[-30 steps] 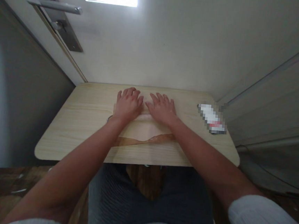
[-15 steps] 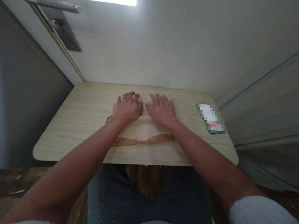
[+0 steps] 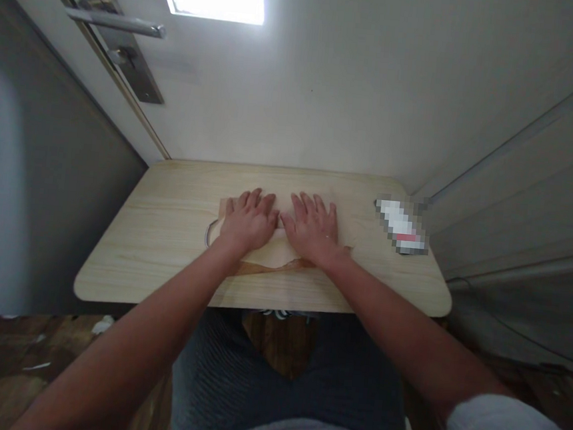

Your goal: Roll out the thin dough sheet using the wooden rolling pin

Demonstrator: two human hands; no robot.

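Note:
A flat, pale tan sheet-like thing (image 3: pixel 266 250) lies on the small wooden table in front of me, with a wavy brown strip (image 3: pixel 262 269) along its near edge. I cannot tell its exact kind. My left hand (image 3: pixel 252 220) rests palm down on its left part, fingers stretched forward. Beside it, my right hand (image 3: pixel 313 227) also lies palm down, fingers spread, on the right part. The thumbs almost meet. A thin curved metal loop (image 3: pixel 208 233) shows just left of my left hand. Both hands and wrists hide much of the sheet.
The light wooden table (image 3: pixel 155 230) stands against a white door with a metal handle (image 3: pixel 117 23). At the table's right lies a flat, phone-like thing (image 3: pixel 400 226), blurred by pixels. A cable (image 3: pixel 502 321) runs along the right wall.
Both hands have drawn slightly nearer to me over the sheet, fingers flatter now. The brown strip shows a little narrower. The camera view has shifted slightly.

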